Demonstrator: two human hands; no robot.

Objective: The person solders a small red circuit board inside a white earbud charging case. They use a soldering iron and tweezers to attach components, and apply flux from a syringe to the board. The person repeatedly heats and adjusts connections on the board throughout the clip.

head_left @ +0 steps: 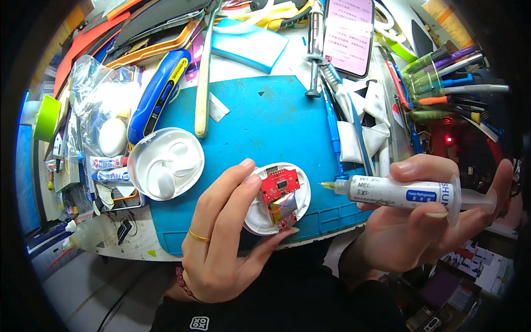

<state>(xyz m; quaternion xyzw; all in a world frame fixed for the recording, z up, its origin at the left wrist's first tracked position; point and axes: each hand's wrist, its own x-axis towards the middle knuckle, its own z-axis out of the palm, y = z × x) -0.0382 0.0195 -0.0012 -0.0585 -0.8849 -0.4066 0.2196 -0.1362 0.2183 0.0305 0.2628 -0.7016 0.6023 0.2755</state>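
With its fingers round the rim, my left hand grips a round white plastic shell. Inside the shell lie a red circuit board, a small battery and thin coloured wires. My right hand holds a syringe with a white label and a clear plunger. The syringe's narrow tip points left toward the shell, a short gap from it. To the left, a white earbud case half rests on the mat's edge with two white earbud-like pieces inside.
Beneath the work is a blue silicone mat. A blue and yellow cutter and a long brush lie at far left. At the back right are a phone, another syringe, tweezers and a pen cup.
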